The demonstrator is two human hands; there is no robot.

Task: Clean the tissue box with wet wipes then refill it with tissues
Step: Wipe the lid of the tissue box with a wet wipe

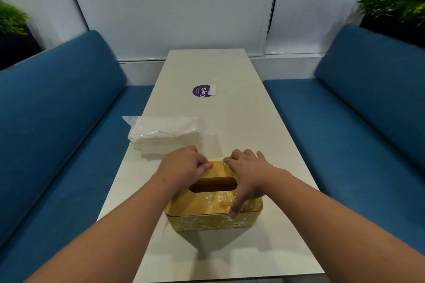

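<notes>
One head cam, looks fwd and down along table (241,122), close over both forearms, no 2nd view

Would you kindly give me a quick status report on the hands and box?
Both hands, left and right, gripping box lid. Slot empty. Tissue pack waiting beside. Nothing in the way.
</notes>
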